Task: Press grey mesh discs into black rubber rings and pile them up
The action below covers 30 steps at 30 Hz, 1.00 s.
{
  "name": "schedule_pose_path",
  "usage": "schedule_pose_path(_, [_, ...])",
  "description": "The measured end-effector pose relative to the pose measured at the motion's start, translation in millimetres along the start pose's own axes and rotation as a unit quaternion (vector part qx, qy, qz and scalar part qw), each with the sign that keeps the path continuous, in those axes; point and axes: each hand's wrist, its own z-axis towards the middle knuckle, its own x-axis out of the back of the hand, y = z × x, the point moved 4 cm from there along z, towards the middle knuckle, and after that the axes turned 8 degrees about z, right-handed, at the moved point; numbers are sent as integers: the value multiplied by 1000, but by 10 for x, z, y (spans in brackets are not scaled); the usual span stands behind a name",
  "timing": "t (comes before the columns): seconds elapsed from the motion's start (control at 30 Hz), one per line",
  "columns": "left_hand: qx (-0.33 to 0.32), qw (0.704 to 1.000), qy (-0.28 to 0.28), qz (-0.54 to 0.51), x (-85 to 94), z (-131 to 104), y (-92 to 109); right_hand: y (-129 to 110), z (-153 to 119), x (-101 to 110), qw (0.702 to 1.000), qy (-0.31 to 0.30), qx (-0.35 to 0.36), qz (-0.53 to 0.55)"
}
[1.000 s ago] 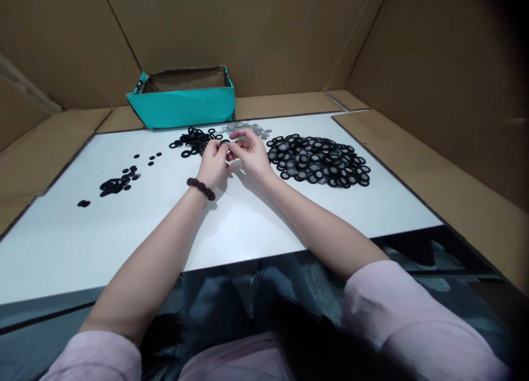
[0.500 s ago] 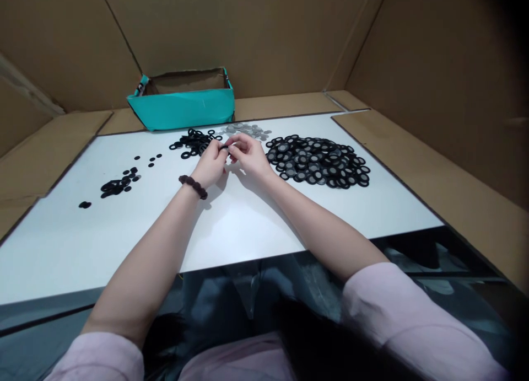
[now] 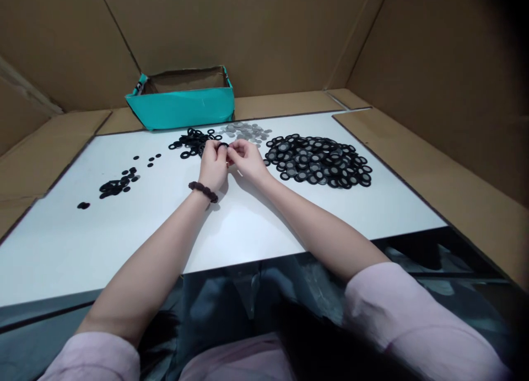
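Between my fingertips is a small black ring (image 3: 223,145), held just above the white board. My left hand (image 3: 214,165), with a dark beaded band at the wrist, is closed on the ring's left side. My right hand (image 3: 247,159) pinches it from the right, its fingertips partly hidden. Right behind my left hand lies a loose pile of black rings (image 3: 194,140). Small grey discs (image 3: 246,130) are spread beyond my right hand. To the right is a large heap of black rings with grey centres (image 3: 320,160).
Small black discs (image 3: 118,186) lie in a scattered group on the left of the white board (image 3: 248,226). A teal open box (image 3: 182,108) stands at the back edge. Cardboard walls (image 3: 264,39) enclose the back and sides.
My left hand has turned more upright and its wrist has shifted right. The ring between my fingers now shows more of its face. My right hand has barely moved.
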Motion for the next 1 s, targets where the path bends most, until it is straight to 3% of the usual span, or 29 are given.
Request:
schedule_pose_path(0.2, [30, 999, 18, 24, 33, 40, -27, -24, -5, -2, 1000, 21, 0, -3])
schedule_pose_path(0.4, [61, 997, -49, -7, -17, 31, -27, -96, -86, -3, 999, 22, 28, 0])
schedule_pose_path(0.7, [60, 995, -73, 3, 55, 42, 78, -205, -76, 7, 999, -24, 48, -7])
schedule_pose_path(0.87, [50, 996, -72, 5, 50, 37, 88, -163, -39, 35, 1000, 2, -4, 25])
schedule_pose_path(1.0, [11, 999, -38, 15, 70, 3, 120, -67, 1, 47, 996, 26, -68, 54])
